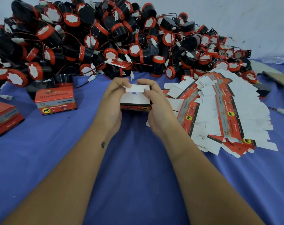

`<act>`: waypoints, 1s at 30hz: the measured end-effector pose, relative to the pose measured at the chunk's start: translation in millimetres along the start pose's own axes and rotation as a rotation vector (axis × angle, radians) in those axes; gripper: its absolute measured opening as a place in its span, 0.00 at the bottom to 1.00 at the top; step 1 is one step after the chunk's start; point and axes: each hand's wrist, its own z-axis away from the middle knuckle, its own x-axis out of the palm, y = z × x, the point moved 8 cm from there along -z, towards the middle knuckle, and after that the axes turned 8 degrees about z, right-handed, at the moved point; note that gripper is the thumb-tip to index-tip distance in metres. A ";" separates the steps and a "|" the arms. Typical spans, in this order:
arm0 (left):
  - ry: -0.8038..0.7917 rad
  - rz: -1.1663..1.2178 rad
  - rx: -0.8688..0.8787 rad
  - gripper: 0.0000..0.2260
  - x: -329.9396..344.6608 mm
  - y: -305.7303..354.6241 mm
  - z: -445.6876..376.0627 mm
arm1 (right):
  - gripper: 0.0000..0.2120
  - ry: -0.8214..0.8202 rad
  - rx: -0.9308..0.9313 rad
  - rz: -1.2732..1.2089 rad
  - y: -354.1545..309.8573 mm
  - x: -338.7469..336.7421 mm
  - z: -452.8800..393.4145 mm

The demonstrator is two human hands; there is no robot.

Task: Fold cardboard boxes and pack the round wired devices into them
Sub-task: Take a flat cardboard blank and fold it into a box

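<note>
Both forearms reach out over the blue-covered counter (138, 168), and between our hands sits the box (135, 101) we're folding. Our left hand (112, 103) wraps its left side, fingers curled onto the white top flap; our right hand (155, 108) grips the right side, fingertips pinching that same flap from above. So the box is held up just off the cloth, dead centre. It's red and black outside with a yellow elephant badge, white inside. Two finished boxes (56, 101) sit left of us. Flat boxes (219, 114) fan out right, too many to count. Same for the horn pile (105, 38) behind: black drums, red caps, thin wires.
</note>
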 end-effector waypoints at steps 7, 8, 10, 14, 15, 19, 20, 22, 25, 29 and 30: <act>-0.063 -0.214 -0.023 0.12 3.9 -2.7 3.6 | 0.13 0.005 0.042 0.136 -0.4 -3.7 0.2; -0.064 -0.245 -0.015 0.14 5.0 -2.6 3.6 | 0.13 0.037 0.020 0.137 -2.4 -5.4 0.0; -0.044 -0.266 -0.009 0.19 4.3 -2.4 2.9 | 0.15 0.094 -0.034 0.144 -9.6 -8.8 1.7; 0.024 -0.355 -0.016 0.20 -1.5 -1.6 1.1 | 0.14 0.212 -0.155 0.457 -22.4 -18.2 7.2; 0.031 -0.357 -0.014 0.19 -2.8 -2.4 0.3 | 0.13 0.233 -0.164 0.490 -23.1 -19.8 8.0; 0.082 -0.258 -0.018 0.12 -5.8 -5.4 0.3 | 0.10 0.276 0.009 0.163 -14.1 -22.1 5.7; 0.093 -0.242 -0.033 0.11 -6.9 -7.3 -2.5 | 0.12 0.286 0.068 0.147 -10.9 -22.5 5.4; 0.080 -0.262 -0.048 0.11 -7.0 -9.7 -1.7 | 0.17 0.281 0.111 0.335 -8.2 -22.3 5.9; -0.006 -0.250 0.069 0.16 -0.7 4.6 5.7 | 0.19 0.321 -0.015 0.583 -19.4 -21.3 11.2; 0.005 -0.540 0.045 0.20 -2.9 8.2 -26.1 | 0.13 0.311 -0.125 0.417 -31.6 -15.9 10.3; 0.055 -0.567 -0.028 0.22 -13.2 4.3 -34.1 | 0.13 0.286 -0.155 0.410 -32.5 -13.1 10.0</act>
